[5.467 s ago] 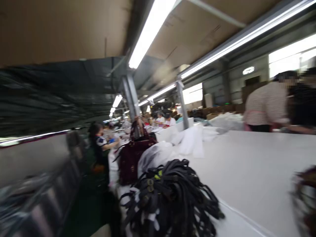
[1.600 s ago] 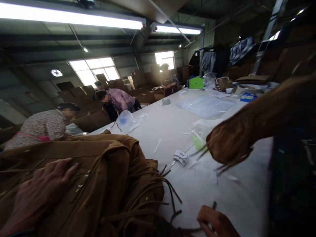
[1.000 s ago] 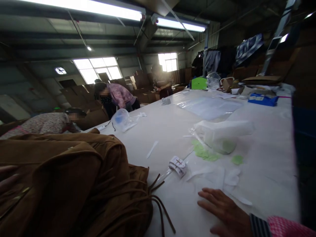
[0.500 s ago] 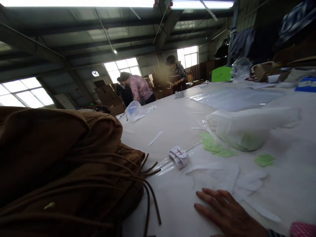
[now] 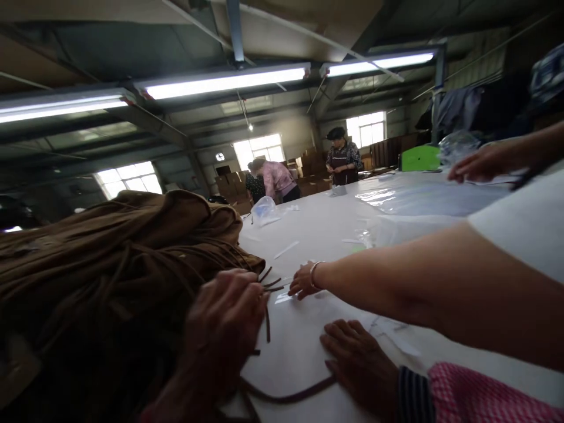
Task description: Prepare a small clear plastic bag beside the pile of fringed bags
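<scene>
A heap of brown cloth garments (image 5: 145, 235) with long thin cords fills the left side of the table. My left hand (image 5: 224, 329) is raised at the heap's right edge, its fingers bent and blurred; what they hold, if anything, is hidden. My right hand (image 5: 359, 358), in a striped cuff, lies on the white tabletop with fingers stretched out. One brown cord (image 5: 299, 395) runs across the table to its thumb side; I cannot tell whether it is under the hand or merely touching. A co-worker's hand (image 5: 304, 281) with a bracelet reaches onto the table just beyond mine.
The co-worker's bare arm (image 5: 388, 276) crosses from the right, and another hand (image 5: 480, 161) hovers behind it. White paper strips (image 5: 396, 338) lie near my right hand. Farther back are a clear plastic bag (image 5: 264, 210), plastic sheeting (image 5: 409, 197) and two people.
My left hand has come into view beside the brown garments. My right hand has shifted left. The co-worker's arm has reached in over the label bundle, which is now covered. The view has tilted up.
</scene>
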`<state>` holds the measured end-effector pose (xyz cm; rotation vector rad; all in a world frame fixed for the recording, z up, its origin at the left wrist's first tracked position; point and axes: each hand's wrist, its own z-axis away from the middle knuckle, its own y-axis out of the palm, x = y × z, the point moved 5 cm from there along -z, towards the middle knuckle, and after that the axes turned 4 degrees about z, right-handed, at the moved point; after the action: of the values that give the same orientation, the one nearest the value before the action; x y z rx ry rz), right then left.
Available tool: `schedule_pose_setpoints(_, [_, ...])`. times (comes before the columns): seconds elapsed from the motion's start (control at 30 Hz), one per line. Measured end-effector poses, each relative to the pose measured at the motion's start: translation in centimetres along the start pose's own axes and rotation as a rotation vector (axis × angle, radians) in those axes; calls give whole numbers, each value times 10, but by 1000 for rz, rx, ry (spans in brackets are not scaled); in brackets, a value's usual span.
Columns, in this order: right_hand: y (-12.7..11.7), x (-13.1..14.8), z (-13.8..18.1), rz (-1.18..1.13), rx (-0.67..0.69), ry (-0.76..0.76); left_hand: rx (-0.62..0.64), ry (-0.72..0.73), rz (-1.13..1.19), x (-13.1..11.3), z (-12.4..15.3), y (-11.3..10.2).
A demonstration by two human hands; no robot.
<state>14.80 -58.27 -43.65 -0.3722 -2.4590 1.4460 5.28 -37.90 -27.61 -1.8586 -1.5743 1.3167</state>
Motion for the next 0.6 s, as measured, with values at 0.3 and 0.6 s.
schedule_pose_setpoints(0.3, [-16, 7, -13, 49, 121, -19, 53, 34, -126, 49, 41, 132])
schedule_pose_setpoints(0.6, [-9, 6, -12, 120, 67, -141, 252, 31, -137, 51, 42, 143])
